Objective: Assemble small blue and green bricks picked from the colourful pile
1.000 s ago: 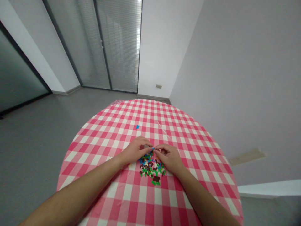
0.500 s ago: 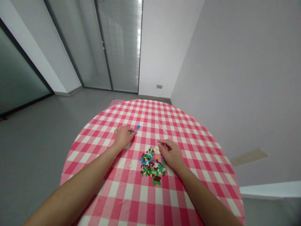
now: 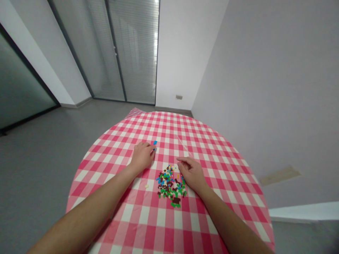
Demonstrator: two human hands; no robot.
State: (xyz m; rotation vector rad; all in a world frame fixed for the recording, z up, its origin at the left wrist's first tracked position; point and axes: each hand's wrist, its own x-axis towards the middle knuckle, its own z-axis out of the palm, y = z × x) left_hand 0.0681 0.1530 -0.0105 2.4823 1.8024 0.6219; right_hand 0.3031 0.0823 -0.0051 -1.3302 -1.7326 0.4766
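At the left of the pile, my left hand (image 3: 142, 155) has its fingertips closed around a small blue toy brick (image 3: 154, 149), which they mostly cover. Just beyond those fingertips lies a flat blue brick (image 3: 155, 143). My right hand (image 3: 192, 173) rests at the right edge of a heap of small building bricks (image 3: 169, 185) in brown, green, blue, yellow and white. Its index finger is stretched out and the thumb is apart from it, with nothing visible between them.
A red and white checked cloth (image 3: 169, 225) covers the round table. One cream brick (image 3: 146, 186) lies apart, left of the heap. Past the table stand a glass partition (image 3: 135, 60) and a plain wall (image 3: 254, 88) on the right.
My left hand has shifted slightly right and towards me, turning so its fingers hide more of the small blue brick. My right hand stays beside the heap.
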